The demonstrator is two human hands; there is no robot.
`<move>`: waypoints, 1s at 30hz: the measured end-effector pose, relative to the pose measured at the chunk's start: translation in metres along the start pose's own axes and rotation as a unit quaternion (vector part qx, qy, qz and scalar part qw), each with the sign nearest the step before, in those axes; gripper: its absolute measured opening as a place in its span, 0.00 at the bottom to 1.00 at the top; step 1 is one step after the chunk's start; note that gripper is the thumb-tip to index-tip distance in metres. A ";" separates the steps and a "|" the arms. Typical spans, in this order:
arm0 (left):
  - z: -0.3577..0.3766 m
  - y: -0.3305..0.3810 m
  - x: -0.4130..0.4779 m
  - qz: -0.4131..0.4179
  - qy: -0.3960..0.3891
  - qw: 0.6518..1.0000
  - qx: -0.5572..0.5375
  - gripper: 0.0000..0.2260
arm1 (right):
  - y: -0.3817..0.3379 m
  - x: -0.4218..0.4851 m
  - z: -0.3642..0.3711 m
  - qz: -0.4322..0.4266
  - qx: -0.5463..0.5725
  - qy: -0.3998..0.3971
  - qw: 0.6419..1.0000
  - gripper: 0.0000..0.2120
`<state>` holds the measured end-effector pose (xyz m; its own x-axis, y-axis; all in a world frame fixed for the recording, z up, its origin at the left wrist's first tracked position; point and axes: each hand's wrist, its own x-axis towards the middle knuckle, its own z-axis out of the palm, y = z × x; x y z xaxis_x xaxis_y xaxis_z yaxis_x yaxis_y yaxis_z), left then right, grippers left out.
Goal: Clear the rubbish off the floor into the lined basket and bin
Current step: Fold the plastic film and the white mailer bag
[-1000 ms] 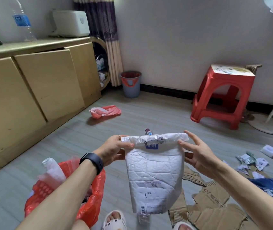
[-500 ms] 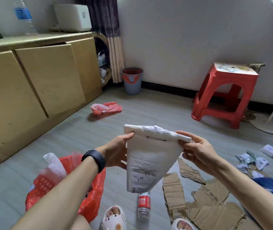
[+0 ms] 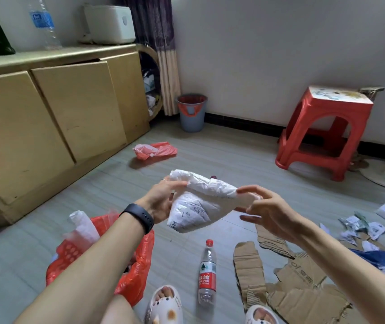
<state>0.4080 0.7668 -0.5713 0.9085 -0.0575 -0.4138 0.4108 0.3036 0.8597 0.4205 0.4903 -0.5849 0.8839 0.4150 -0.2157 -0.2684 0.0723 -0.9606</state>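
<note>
Since a moment ago the mailer [image 3: 196, 204] has gone from hanging flat to bunched up between my hands, held in the air; my left hand [image 3: 161, 199] grips one end, my right hand [image 3: 268, 211] pinches the other; the red-lined basket [image 3: 137, 265] at my left holds clear plastic [image 3: 82, 226]; the far bin [image 3: 192, 120] is red-lined, its contents hidden.

Both your bare forearms reach forward from the bottom edge of the view, with the hands level and near each other. Your left hand [image 3: 161, 202], a black band [image 3: 140, 217] on its wrist, grips the left end of the crumpled white plastic mailer bag [image 3: 200, 199] with the thumb on top. Your right hand [image 3: 264, 211] pinches the bag's right end, its lower fingers loosely spread.
</note>
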 end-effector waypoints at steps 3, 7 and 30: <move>-0.007 0.000 0.002 0.048 -0.002 0.999 -0.025 0.19 | 0.000 0.003 0.001 0.033 0.049 -0.018 0.998 0.24; -0.015 0.001 -0.003 0.065 0.019 0.997 -0.039 0.18 | 0.009 0.010 0.014 0.002 -0.030 -0.003 1.000 0.26; -0.038 0.024 -0.033 0.104 0.182 0.972 -0.107 0.22 | 0.029 0.054 0.133 -0.484 -0.569 0.103 0.657 0.28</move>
<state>0.3846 0.8117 -0.5486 0.8677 0.3541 -0.3490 0.1600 0.4657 0.8703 0.4090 0.6356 -0.6010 0.4948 0.5333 0.6862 0.8135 -0.5618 -0.1501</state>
